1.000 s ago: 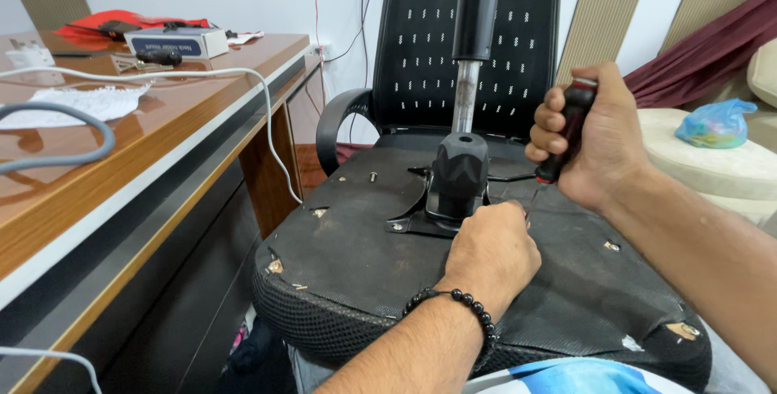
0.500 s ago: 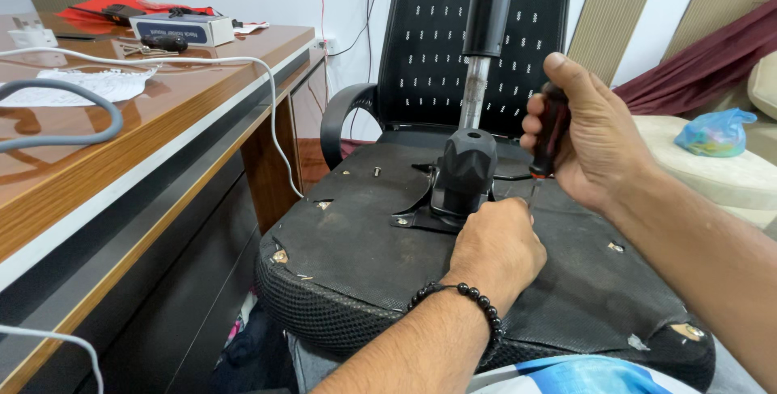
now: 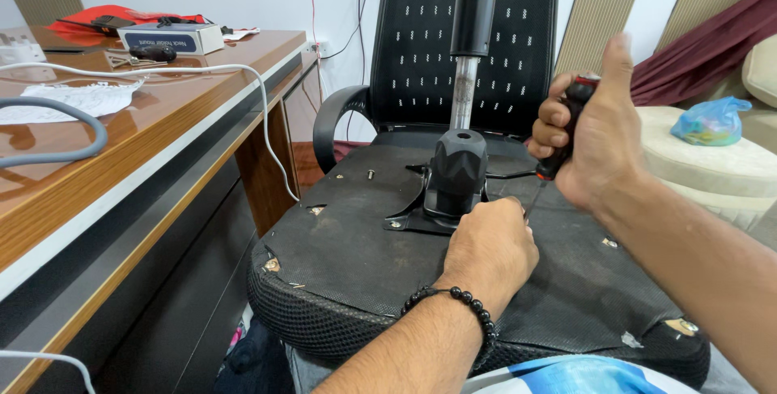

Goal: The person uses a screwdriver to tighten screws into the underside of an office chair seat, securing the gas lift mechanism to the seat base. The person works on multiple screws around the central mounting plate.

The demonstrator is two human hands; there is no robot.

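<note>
Gripping a screwdriver (image 3: pixel 558 147), right-hand fingers (image 3: pixel 549 123); left fingers hidden, state unclear, beside gas-lift column (image 3: pixel 458 171), desk (image 3: pixel 162 151) alongside.

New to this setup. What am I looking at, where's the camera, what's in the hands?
There is no machine here: a person works with two bare hands, and the single camera sits on their head, looking down at the work.

In front lies an office chair turned upside down, so you see the black underside of its seat. A black mechanism cover with a metal gas cylinder stands up from it.

The right hand grips a screwdriver by its black and red handle, its shaft pointing down toward the seat. The left hand, with a black bead bracelet on the wrist, rests at the base of the mechanism; what its fingers hold is hidden.

To the left is a wooden desk with cables, papers and a small box.
</note>
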